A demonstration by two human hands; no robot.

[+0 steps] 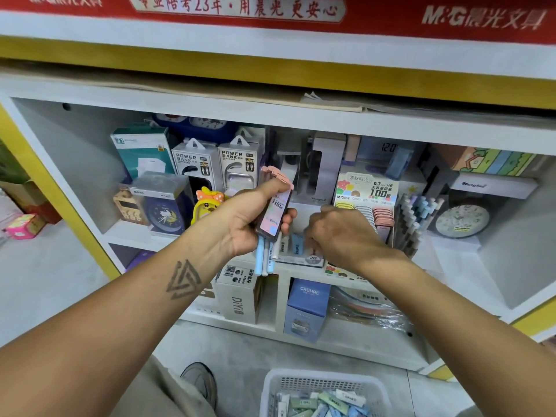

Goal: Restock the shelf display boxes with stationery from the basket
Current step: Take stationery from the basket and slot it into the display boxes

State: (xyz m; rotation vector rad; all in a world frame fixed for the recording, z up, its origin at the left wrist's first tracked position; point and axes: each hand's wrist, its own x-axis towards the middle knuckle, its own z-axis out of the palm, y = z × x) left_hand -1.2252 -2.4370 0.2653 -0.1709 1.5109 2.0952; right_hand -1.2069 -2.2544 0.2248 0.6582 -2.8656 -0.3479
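My left hand [240, 224] grips a bunch of stationery: pink-topped lead-refill cases [275, 206] and a few pale blue and white pens [266, 257] sticking out below. My right hand [337, 233] reaches down into a low display box of erasers [301, 254] on the shelf; its fingertips are hidden behind the hand. Right of it stands the lead-refill display box [365, 194] with rows of yellow, white and pink cases. A white basket [325, 392] with several small erasers sits on the floor below.
A pen display [416, 218] stands right of the refill box. Power bank boxes [216, 164], clocks [164, 212] and a yellow duck toy [207, 203] fill the shelf's left. Boxes [304, 308] sit on the lower shelf. My shoe [200, 383] is beside the basket.
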